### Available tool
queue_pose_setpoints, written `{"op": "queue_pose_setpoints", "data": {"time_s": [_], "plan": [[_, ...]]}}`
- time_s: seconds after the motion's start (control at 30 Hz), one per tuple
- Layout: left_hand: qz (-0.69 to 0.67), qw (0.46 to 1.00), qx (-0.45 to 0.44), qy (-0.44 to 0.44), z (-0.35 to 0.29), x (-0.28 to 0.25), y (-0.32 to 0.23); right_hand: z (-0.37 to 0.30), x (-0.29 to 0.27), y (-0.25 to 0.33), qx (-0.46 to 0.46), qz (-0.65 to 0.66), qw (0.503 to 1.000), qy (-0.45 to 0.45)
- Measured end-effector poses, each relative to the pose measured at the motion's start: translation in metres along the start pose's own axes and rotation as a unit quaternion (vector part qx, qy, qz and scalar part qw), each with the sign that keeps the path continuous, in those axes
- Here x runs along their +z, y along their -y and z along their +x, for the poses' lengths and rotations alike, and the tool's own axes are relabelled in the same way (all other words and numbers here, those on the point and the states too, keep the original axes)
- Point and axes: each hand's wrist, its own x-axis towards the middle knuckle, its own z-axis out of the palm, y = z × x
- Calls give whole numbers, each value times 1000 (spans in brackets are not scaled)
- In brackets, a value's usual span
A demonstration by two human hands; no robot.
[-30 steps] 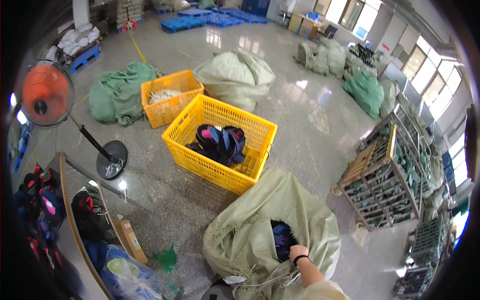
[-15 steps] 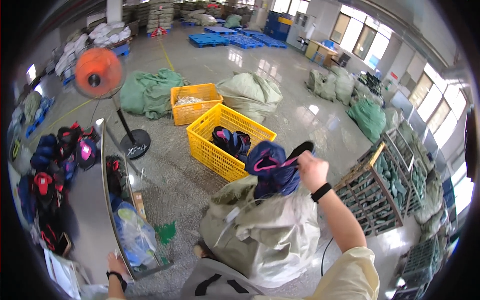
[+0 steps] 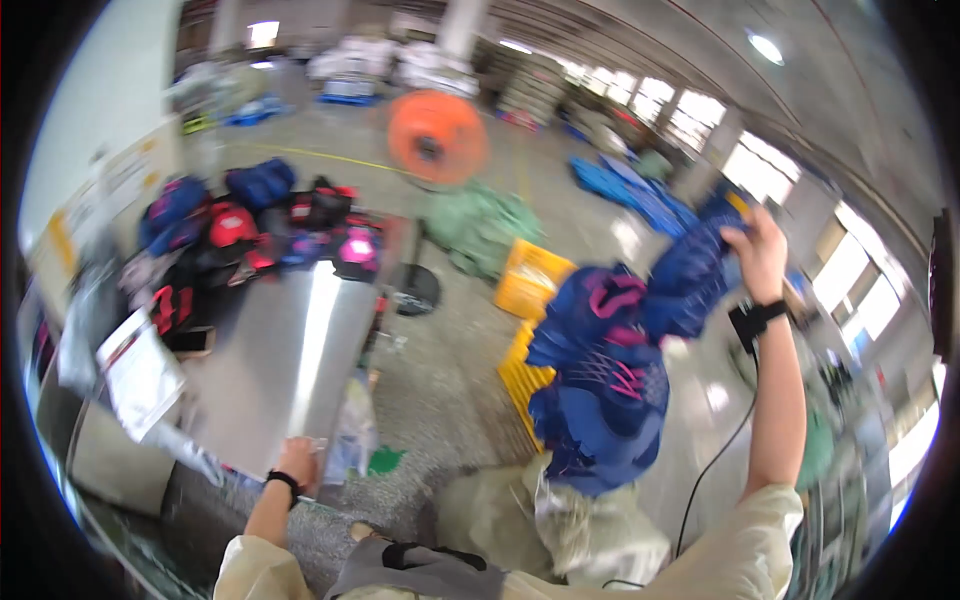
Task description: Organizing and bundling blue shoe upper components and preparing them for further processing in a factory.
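My right hand (image 3: 757, 255), raised on the right with a black band at its wrist, grips one end of a bundle of blue shoe uppers (image 3: 610, 390) with pink trim. The bundle hangs in the air, blurred by motion, above a pale woven sack (image 3: 590, 530). At the near corner of a metal-topped table (image 3: 250, 380), my left hand (image 3: 297, 460) is closed over the edge. More uppers in blue, red, black and pink lie in a pile (image 3: 232, 225) at the table's far end.
Behind the bundle stands a yellow crate (image 3: 522, 390), partly hidden, with an orange-yellow crate (image 3: 533, 280) beyond. A green sack (image 3: 482, 228) and an orange fan (image 3: 437, 140) are farther back. On the table's left side lie a phone (image 3: 190, 342) and a white printed packet (image 3: 140, 375).
My right hand has lifted the blue uppers up off the sack and closer to me. The view has swung left, bringing more of the table in. My left hand stays at the table corner.
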Motion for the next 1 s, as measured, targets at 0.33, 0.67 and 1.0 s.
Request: {"op": "queue_pose_setpoints", "data": {"time_s": [0.33,0.67,1.0], "plan": [[-287,953,-59,-75,-18,5,-3,68,211,158,-248,233,940,27],[-556,665,-351,-355,15,28,20,7,290,408,-735,354,577,43],[-577,737,-233,-265,77,-54,18,-43,385,437,-626,582,512,88]]}}
